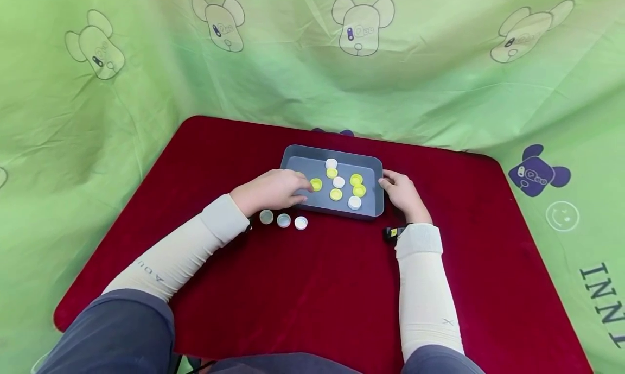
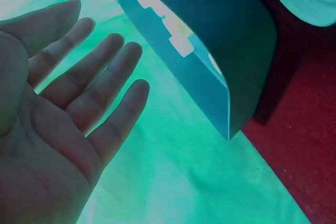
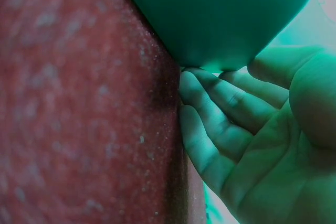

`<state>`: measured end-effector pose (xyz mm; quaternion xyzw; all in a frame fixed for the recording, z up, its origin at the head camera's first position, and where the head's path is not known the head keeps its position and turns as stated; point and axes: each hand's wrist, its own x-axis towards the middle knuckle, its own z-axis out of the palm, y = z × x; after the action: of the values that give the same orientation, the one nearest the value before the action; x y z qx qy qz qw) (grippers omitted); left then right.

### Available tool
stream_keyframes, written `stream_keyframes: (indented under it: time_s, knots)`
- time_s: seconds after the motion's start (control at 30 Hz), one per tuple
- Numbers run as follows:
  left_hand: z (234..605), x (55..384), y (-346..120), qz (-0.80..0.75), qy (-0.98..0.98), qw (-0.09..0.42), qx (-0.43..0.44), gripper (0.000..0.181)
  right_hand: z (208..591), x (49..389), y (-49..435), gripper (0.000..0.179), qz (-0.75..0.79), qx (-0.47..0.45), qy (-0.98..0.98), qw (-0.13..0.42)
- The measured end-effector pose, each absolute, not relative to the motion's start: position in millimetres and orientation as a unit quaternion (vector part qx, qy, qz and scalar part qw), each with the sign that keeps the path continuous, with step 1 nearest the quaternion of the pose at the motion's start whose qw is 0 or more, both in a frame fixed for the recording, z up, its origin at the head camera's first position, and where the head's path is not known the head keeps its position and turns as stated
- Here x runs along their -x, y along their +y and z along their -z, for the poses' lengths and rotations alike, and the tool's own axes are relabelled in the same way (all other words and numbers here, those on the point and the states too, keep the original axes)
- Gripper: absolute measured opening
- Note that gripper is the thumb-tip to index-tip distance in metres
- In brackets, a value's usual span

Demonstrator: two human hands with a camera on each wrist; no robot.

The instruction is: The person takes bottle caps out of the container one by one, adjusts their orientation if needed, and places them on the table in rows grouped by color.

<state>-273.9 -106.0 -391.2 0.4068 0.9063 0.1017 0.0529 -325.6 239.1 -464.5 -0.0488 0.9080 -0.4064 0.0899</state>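
A grey rectangular tray (image 1: pixel 322 207) lies on the table with several yellow bottle caps (image 1: pixel 336 194) and three white caps (image 1: pixel 354 202) inside. My left hand (image 1: pixel 280 189) reaches over its left side, fingertips close by the leftmost yellow cap (image 1: pixel 316 184). In the left wrist view those fingers (image 2: pixel 118 114) are spread and relaxed, with nothing between them. At the tray's right end, my right hand (image 1: pixel 402 194) holds the edge, thumb at the rim and fingers against the outer wall. The right wrist view shows its fingertips (image 3: pixel 191 80) low at the tray's corner.
Three more white caps (image 1: pixel 284 220) stand in a row on the red tablecloth (image 1: pixel 312 292), in front of the tray's left part. Green printed curtains (image 1: pixel 293 81) hang behind and beside the table. A black wrist device (image 1: pixel 392 233) sits at the right cuff.
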Motion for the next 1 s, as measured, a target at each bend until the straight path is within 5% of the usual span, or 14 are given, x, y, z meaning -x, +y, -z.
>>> stream_keyframes:
  time_s: [1.0]
  knots:
    - [399,339,-83,-0.096,0.907,0.060,-0.405,0.030,464,325,237,0.047,0.414,0.044,0.905,0.085]
